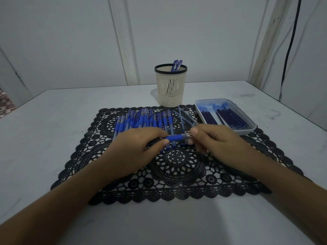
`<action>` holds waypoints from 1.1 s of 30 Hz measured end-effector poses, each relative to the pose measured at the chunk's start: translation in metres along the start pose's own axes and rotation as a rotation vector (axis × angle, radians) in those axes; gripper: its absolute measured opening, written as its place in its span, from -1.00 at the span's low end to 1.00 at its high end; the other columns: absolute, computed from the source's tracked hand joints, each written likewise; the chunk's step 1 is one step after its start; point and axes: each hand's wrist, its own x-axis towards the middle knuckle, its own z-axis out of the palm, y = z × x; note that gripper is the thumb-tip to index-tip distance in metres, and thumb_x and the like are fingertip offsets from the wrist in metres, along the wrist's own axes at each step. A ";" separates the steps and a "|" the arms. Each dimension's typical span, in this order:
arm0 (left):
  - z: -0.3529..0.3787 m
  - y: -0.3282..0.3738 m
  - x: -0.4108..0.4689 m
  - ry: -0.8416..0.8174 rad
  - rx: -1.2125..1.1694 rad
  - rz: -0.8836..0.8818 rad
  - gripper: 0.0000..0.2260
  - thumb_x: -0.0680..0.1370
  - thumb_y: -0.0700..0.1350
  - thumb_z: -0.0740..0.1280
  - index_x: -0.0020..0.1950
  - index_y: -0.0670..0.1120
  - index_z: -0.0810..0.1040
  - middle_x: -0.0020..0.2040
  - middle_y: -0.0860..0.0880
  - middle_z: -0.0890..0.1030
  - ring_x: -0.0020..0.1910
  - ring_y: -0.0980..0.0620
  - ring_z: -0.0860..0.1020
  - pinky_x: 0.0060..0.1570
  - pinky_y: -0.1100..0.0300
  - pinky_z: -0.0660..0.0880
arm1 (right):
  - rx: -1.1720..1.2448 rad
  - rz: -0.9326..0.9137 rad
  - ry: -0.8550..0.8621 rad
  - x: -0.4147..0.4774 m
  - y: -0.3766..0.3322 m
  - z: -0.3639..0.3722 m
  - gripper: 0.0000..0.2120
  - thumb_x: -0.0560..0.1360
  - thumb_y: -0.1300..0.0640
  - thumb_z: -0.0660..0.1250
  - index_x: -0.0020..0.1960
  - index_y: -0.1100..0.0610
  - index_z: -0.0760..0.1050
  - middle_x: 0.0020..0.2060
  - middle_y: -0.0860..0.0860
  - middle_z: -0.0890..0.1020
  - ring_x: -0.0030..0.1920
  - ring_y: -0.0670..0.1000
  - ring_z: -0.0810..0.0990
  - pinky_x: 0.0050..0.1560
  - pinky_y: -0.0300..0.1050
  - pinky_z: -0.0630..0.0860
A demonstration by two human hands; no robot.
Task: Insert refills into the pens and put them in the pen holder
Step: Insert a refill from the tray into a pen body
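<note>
pen holder (170,85): cream mesh cup with a black rim, standing upright on the desk (53,131), just past the far edge of the mat, a bit right of centre
holder contents: two pens (176,65) with blue caps, leaning together, tops poking over the far rim
tray (246,132): shallow pale tray sitting right of the holder, its near end overlapping the far right corner of the mat
tray contents: dark blue refills (230,117) lying lengthwise in two bunches, filling most of the floor
loose refills (184,115): a few thin ones lying crossed on the mat between the tray and the pen row
row of pens (141,119): blue-grip pens lying side by side on the far half of the mat, some overlapping; exact count not readable
mat (177,167): black lace placemat lying flat mid-desk
held pen (175,138): being held level just above the mat, near side of the row, blue grip in the middle, clear tip end pointing right
left hand (134,148): fingers (165,142) curling round the held pen's barrel, gripping it; barrel mostly hidden under the hand
right hand (219,140): thumb and forefinger pinching the tip end of the held pen, other fingers loosely curling
refill inside held pen: cannot tell
background: pale wall panels, black cable (290,46) hanging at far right
</note>
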 end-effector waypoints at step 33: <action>0.001 0.003 0.001 0.008 0.049 0.013 -0.74 0.54 0.06 0.16 0.04 0.00 0.59 -0.22 0.29 0.42 -0.25 0.30 0.37 -0.23 0.54 0.31 | -0.041 -0.056 0.007 0.000 0.002 -0.001 -0.93 0.49 0.09 0.27 -0.17 0.00 0.49 -0.41 -0.12 0.45 -0.40 -0.18 0.38 -0.37 -0.37 0.32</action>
